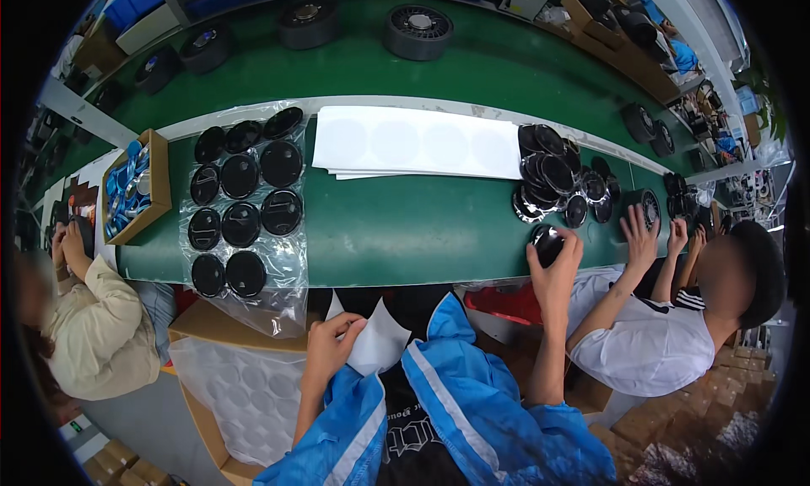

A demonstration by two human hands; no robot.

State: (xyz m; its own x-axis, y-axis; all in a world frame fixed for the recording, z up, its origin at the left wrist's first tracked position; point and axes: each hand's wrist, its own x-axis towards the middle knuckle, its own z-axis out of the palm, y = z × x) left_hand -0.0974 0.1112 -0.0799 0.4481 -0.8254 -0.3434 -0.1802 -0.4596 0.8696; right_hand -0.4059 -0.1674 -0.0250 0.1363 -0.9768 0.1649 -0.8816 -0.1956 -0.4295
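Gripping a round black cap (548,246) in the right hand (558,265), just near of the piled caps (554,172); pinching white paper (377,341) in the left hand (332,344), nearer and well left.

Pale posts (91,117) flank a green workbench (380,233) and longer green surface (515,74) beyond, above grey floor (173,431)
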